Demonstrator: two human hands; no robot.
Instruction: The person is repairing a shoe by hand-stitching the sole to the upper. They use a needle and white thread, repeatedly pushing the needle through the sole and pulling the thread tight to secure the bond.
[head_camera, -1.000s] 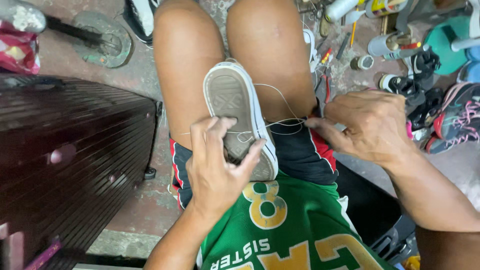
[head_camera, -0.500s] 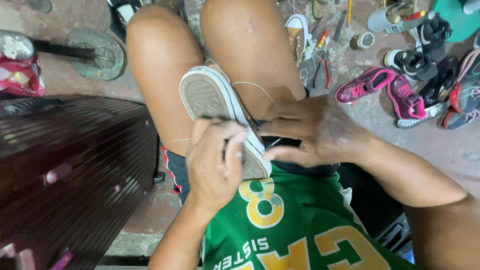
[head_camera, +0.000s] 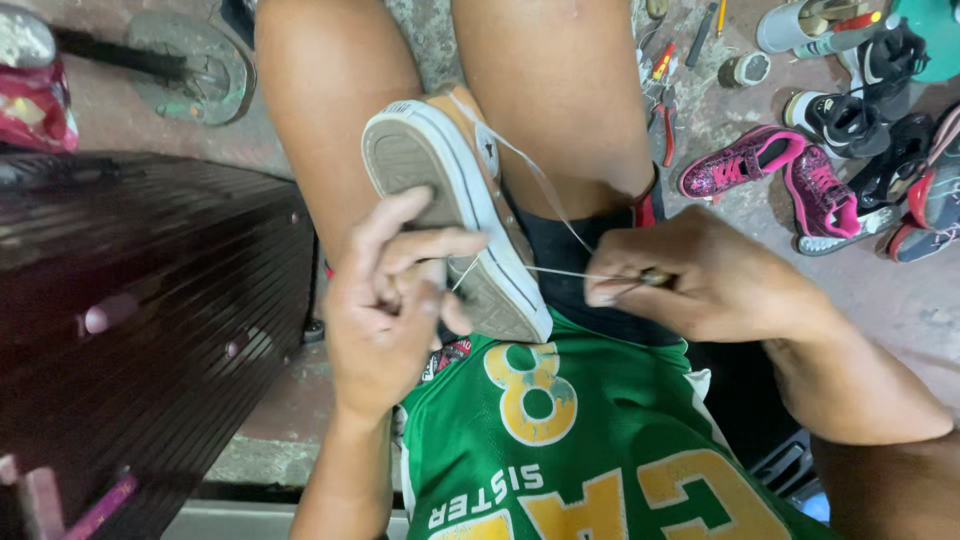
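Note:
A canvas sneaker (head_camera: 440, 190) with a white rubber sole lies sole-up between my bare thighs. My left hand (head_camera: 385, 310) grips the sole's edge near the heel and pinches a thin pale thread (head_camera: 560, 270) there. The thread runs taut to my right hand (head_camera: 700, 285), which is closed on a small tool, its tip showing at the knuckles. A second strand loops up over the shoe's side toward my right thigh. I wear a green jersey (head_camera: 600, 450).
A dark ribbed wooden surface (head_camera: 150, 300) fills the left. Pink sneakers (head_camera: 780, 175) and several other shoes lie on the concrete floor at right, with hand tools (head_camera: 665, 90) and small containers near them. A round metal base (head_camera: 190, 60) sits at top left.
The view has moved closer. My right hand pulled rightward away from the shoe, drawing the thread taut. My left hand stayed on the sole's edge.

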